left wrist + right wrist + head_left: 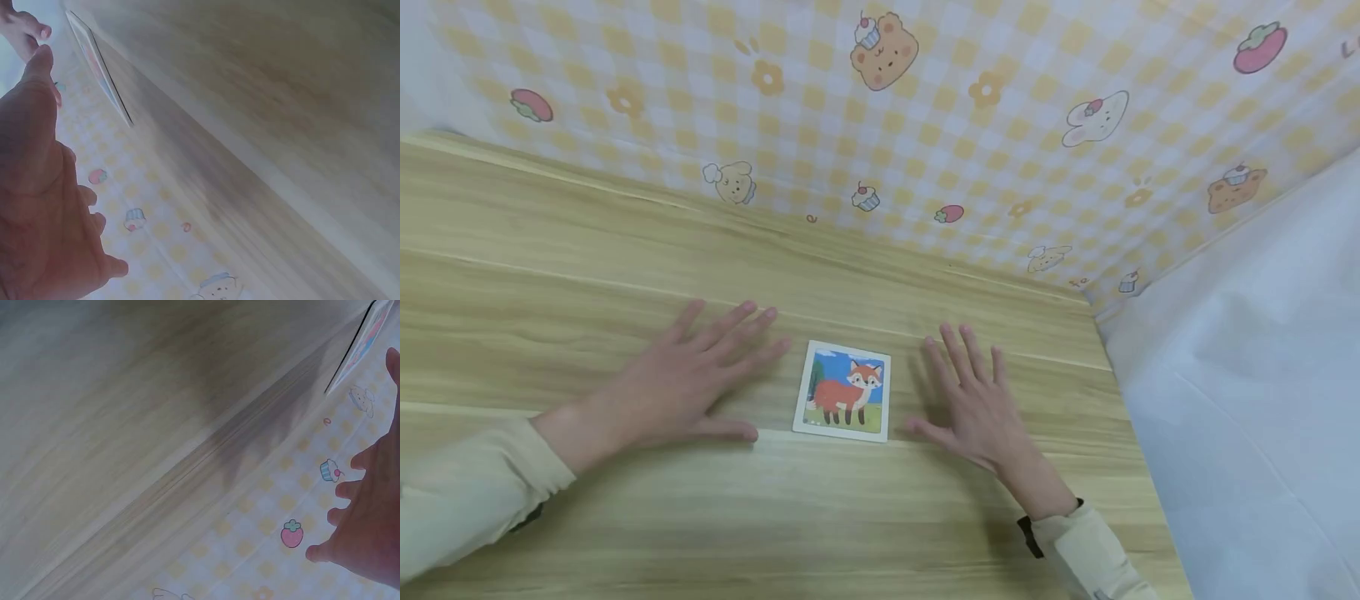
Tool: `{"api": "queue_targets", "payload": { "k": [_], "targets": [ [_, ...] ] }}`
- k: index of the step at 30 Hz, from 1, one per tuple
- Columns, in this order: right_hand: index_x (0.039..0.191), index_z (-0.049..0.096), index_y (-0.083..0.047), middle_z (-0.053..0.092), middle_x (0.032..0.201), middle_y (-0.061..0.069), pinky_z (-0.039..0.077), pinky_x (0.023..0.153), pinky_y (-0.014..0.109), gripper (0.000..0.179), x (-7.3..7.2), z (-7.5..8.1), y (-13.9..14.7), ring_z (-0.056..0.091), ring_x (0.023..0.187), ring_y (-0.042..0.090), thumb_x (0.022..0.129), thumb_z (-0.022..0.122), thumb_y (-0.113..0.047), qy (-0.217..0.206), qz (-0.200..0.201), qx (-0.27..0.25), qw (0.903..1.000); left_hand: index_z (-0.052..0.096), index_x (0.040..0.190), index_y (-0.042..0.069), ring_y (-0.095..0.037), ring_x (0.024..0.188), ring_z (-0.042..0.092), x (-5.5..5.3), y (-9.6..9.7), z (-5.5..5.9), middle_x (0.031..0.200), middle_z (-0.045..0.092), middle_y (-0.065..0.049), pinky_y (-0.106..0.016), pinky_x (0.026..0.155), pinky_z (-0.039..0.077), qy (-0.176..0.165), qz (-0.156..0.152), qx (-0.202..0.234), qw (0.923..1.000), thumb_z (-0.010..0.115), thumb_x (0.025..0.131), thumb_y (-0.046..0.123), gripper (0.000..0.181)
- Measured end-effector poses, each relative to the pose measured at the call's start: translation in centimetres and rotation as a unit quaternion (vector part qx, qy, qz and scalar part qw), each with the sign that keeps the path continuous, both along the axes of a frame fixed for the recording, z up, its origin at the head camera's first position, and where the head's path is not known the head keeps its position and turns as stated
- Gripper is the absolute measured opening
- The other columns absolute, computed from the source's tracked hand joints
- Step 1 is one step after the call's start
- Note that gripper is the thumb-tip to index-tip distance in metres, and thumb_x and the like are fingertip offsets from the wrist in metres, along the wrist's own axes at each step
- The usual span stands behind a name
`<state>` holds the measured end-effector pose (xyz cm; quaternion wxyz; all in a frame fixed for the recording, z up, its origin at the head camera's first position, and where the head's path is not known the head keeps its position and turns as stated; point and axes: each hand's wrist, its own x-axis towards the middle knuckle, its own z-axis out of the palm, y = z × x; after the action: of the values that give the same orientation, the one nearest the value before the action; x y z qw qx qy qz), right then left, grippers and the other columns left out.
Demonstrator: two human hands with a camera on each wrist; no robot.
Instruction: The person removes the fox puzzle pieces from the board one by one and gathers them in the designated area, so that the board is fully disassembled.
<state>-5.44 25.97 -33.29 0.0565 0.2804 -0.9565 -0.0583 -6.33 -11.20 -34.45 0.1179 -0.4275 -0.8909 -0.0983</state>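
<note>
From the head camera I get the whole layout: a square picture card [842,392] lies flat, picture side up, on the wood-grained table [820,525], between the two hands and touching neither. I can read the picture easily here, an orange fox on grass under a blue sky, inside a white border. The left hand [688,379] is to its left and the right hand [981,404] to its right, backs up; each grip is spread wide, thumb out towards the card, with hold of nothing. Beyond stands a yellow-checked cloth [820,125] printed with bears and cakes, and to the right hangs a white sheet [1247,375]. The pale sleeves [482,492] run out of frame, and a dark band [1030,537] is mostly tucked under the right cuff.

The left wrist camera gives me what the head view hides: the palm side of the left hand, its fingers apart in front of the checked cloth and clear of the table. The card is a thin slanted sliver, its fox unreadable. Part of the right hand pokes in at the top corner, cut off.

On the right wrist camera I see the right hand's fingers spread above the table, soft shadows [265,450] on the wood. The frame crops the hand at the right edge and the card at the top, so I only catch the card's dark near edge and some smeared colour.
</note>
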Motion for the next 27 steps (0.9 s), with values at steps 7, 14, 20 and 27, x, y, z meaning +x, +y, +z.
{"api": "queue_targets", "payload": {
  "k": [7, 14, 20, 27],
  "targets": [
    [0.15, 0.012, -0.011, -0.006, 0.155, 0.003, 0.007, 0.105, 0.061, 0.097, -0.1, 0.3, -1.8, -0.008, 0.14, 0.025, 0.08, 0.048, -0.069, -0.058, -0.004, -0.049, 0.9971, 0.028, 0.147, 0.013, -0.034, 0.137, 0.017, 0.9, 1.2, 0.2, 0.151, 0.021, -0.016, -0.064, 0.103, 0.011, -0.009, -0.028, -0.025, 0.9992, 0.059, 0.077, 0.062, 0.091],
    [0.148, 0.02, -0.005, 0.004, 0.155, 0.007, 0.014, 0.106, 0.058, 0.09, -0.3, 0.6, -3.5, -0.004, 0.141, 0.026, 0.086, 0.04, -0.067, -0.09, 0.022, -0.096, 0.9911, 0.039, 0.142, 0.011, -0.033, 0.136, 0.024, 1.9, 2.5, 0.0, 0.147, 0.033, -0.012, -0.062, 0.1, 0.024, -0.011, -0.057, -0.047, 0.9972, 0.063, 0.078, 0.056, 0.082],
    [0.142, 0.034, -0.004, 0.03, 0.147, 0.015, 0.02, 0.107, 0.052, 0.081, -0.5, 1.0, -4.7, 0.021, 0.136, 0.031, 0.089, 0.034, -0.065, -0.095, 0.048, -0.126, 0.9862, 0.044, 0.138, 0.008, -0.033, 0.131, 0.034, 2.4, 3.5, -0.1, 0.142, 0.041, -0.011, -0.059, 0.098, 0.031, -0.016, -0.072, -0.06, 0.9954, 0.066, 0.079, 0.049, 0.075],
    [0.133, 0.047, -0.003, 0.046, 0.135, 0.014, 0.029, 0.105, 0.042, 0.063, -1.0, 1.2, -6.2, 0.037, 0.126, 0.026, 0.09, 0.053, -0.048, -0.098, 0.07, -0.138, 0.9832, 0.051, 0.132, 0.005, -0.033, 0.125, 0.042, 2.6, 4.4, -0.2, 0.138, 0.045, -0.013, -0.055, 0.096, 0.036, -0.025, -0.083, -0.059, 0.9945, 0.063, 0.085, 0.038, 0.059]
  ]
}}
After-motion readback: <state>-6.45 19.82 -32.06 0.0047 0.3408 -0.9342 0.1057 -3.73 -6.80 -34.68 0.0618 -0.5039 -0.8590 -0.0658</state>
